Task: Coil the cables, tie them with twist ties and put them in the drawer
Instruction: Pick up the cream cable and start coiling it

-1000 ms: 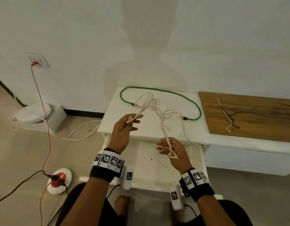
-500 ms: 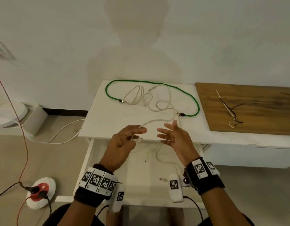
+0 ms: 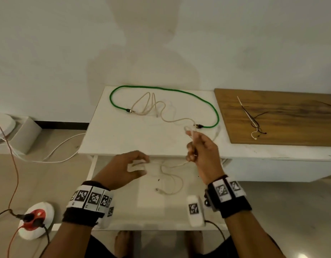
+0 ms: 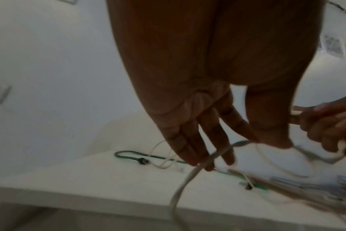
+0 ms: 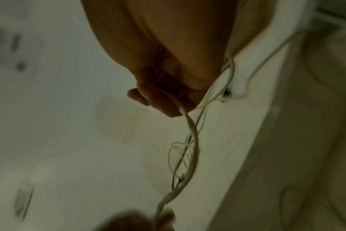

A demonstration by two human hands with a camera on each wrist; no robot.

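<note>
Right grip (image 3: 200, 148) pinching thin pale cable (image 3: 172, 165), looping limply

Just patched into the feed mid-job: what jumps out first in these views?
The green cable stands out most, lying in a wide open loop on the white table, uncoiled, with a tangle of white cable inside it. Nearer the camera, the right hand grips a bunched stretch of white cable above the table's front edge, while the left hand reaches for the slack over the open drawer. Twist ties wait on the wooden board to the right.
</note>
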